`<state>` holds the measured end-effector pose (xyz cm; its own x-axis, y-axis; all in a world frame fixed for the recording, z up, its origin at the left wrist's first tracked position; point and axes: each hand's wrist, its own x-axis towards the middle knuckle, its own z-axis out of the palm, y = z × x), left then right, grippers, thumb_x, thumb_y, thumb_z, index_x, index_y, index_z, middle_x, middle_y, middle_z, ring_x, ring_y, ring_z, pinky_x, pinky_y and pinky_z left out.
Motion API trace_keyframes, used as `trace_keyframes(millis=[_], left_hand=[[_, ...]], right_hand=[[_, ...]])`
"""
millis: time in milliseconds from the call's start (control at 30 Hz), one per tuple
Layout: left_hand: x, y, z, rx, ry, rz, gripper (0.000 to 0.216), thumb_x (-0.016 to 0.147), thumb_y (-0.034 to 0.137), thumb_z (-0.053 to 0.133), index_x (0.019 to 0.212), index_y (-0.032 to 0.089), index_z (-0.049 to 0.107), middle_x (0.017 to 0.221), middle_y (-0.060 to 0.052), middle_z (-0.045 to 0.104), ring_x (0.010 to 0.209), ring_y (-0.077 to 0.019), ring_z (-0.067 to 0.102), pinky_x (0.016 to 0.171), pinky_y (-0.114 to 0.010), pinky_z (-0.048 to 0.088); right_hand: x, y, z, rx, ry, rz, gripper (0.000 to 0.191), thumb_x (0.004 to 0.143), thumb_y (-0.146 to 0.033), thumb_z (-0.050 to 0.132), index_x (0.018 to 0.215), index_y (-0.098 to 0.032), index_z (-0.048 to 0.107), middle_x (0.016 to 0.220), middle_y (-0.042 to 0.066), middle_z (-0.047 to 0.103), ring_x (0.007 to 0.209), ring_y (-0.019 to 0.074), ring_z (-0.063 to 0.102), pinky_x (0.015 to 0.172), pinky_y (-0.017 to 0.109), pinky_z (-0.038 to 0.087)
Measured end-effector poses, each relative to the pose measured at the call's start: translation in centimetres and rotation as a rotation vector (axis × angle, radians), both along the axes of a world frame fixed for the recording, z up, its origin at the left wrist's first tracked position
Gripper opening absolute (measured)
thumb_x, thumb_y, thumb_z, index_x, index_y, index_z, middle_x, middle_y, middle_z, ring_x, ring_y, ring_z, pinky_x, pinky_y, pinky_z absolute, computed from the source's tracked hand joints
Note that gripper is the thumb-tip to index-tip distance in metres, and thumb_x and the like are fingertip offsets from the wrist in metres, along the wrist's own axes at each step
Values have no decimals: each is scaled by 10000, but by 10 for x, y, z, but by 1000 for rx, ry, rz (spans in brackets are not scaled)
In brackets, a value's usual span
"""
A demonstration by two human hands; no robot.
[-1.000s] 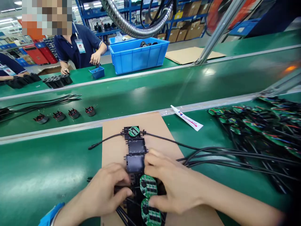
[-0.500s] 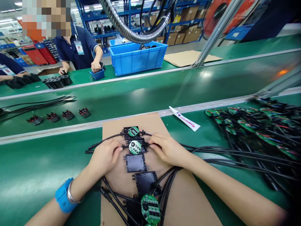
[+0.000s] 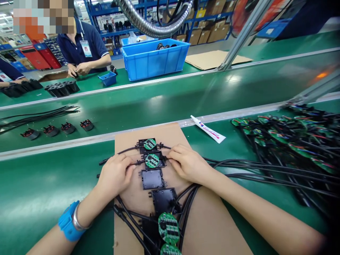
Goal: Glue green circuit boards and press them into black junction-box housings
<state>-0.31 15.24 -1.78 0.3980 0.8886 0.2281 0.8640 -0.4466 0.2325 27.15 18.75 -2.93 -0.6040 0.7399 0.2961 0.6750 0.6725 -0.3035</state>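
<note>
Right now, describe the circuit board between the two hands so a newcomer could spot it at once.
Find the brown cardboard sheet on the green table, with black trays lined up along it. Over the second tray from the far end lies a round green board. Unlike its neighbours, it has the left hand and right hand pinching black cable on either side.

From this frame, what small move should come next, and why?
Probably press the cable down at both sides of the second-farthest black case. The left hand and right hand hold it on either side, the green board lies over that case, and whether the cable is fully seated cannot be told.
</note>
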Motion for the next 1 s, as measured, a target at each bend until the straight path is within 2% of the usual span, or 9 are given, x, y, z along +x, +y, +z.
trace_keyframes(millis=[100,167,233,300,400,533,667,833,1000], left_hand=[[-1,-23,13,-113,-127,-137,145,922,226,500,999,200,619,951,-58,648,916,-216,585,823,-367,476],[2,-39,19,-330,-209,-294,84,908,260,550,954,220,608,916,-28,644,877,-192,580,779,-326,469],[6,-51,21,-516,-243,-390,65,892,291,599,890,227,599,855,-1,645,825,-174,577,734,-299,456],[8,-58,19,-585,-263,-417,73,905,289,596,867,228,601,824,13,651,807,-163,582,729,-291,444],[6,-61,18,-623,-300,-450,57,917,235,576,875,230,614,841,19,665,830,-150,601,753,-277,445],[0,-58,23,-548,-378,-331,110,931,227,524,884,216,623,817,-8,655,774,-147,605,700,-261,462],[-5,-50,22,-333,-376,-90,139,946,257,479,903,210,603,823,-16,648,724,-140,600,636,-245,462],[-4,-39,3,-135,-168,7,168,934,245,449,893,194,604,838,-33,681,740,-170,635,657,-274,508],[0,-39,-4,-85,71,37,214,947,255,423,852,194,605,828,-47,666,802,-216,638,670,-309,529]], right_hand=[[-6,-27,23,-92,75,52,189,873,-193,485,960,-146,646,898,100,578,884,228,498,804,386,430],[-11,-51,36,-277,92,164,142,824,-299,593,872,-169,624,892,74,545,883,225,473,781,377,420],[-16,-73,40,-418,60,249,220,711,-335,706,763,-172,568,890,56,507,884,224,447,760,367,411],[-21,-86,36,-433,35,294,234,655,-257,725,700,-169,513,881,43,478,872,212,426,746,353,395],[-23,-89,30,-356,76,373,185,699,-187,667,662,-171,486,854,28,456,850,191,425,733,328,375],[-14,-73,40,-467,181,291,221,737,-322,701,796,-184,538,875,33,506,825,175,492,709,296,420],[-3,-47,38,-537,186,190,307,780,-183,612,1077,-197,535,1013,49,619,860,165,589,729,279,487],[-2,-25,0,-213,135,109,272,891,-150,483,1128,-187,611,1097,101,664,1035,214,609,894,369,500],[-7,-29,-9,2,-20,102,304,881,-93,435,1051,-150,680,926,117,672,902,233,600,774,371,527]])
